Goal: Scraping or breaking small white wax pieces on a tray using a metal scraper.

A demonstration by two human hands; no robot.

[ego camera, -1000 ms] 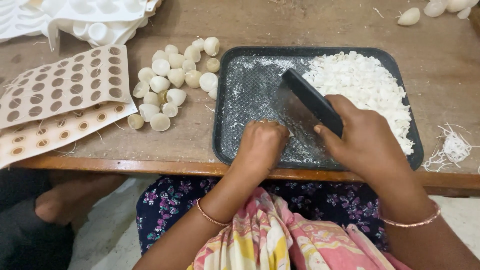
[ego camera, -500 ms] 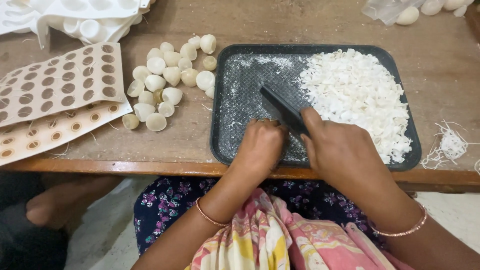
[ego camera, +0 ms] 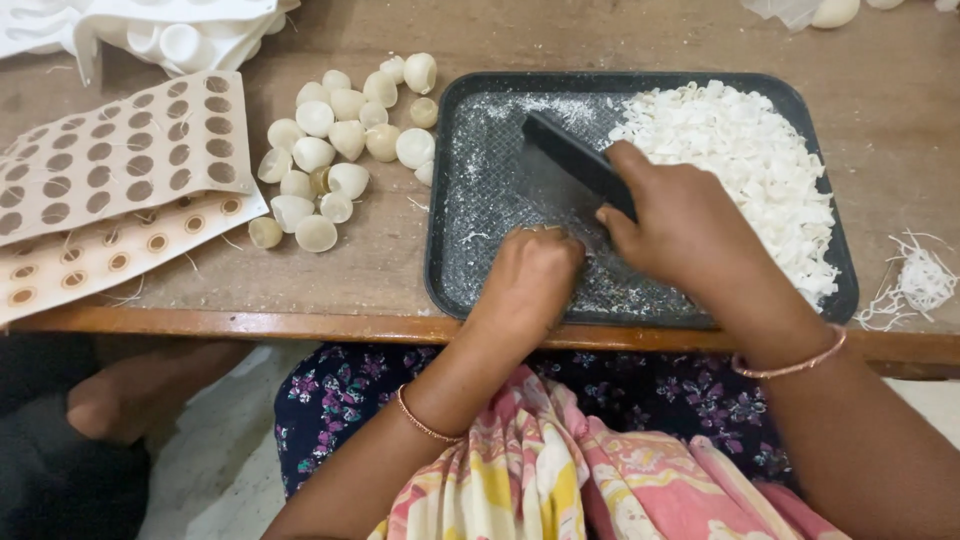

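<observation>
A black tray [ego camera: 455, 140] lies on the wooden table. White chopped pieces [ego camera: 760, 170] are heaped over its right half. My right hand [ego camera: 690, 225] grips a dark flat blade [ego camera: 570, 155] whose edge rests on the tray's floor near the middle. My left hand [ego camera: 530, 280] is closed and presses down on the tray's near part, just left of the blade; I cannot see anything under its fingers. White dust and crumbs cover the tray's left half.
Several pale round shells [ego camera: 335, 150] lie in a cluster left of the tray. Perforated card sheets [ego camera: 120, 160] and a white moulded tray [ego camera: 160, 35] sit at the far left. White shreds [ego camera: 915, 280] lie at the right edge. A person's knee [ego camera: 120, 400] shows below left.
My right hand has turned the blade from tilted up to lying low on the tray and drawn it left, away from the white heap. My left hand has stayed in place.
</observation>
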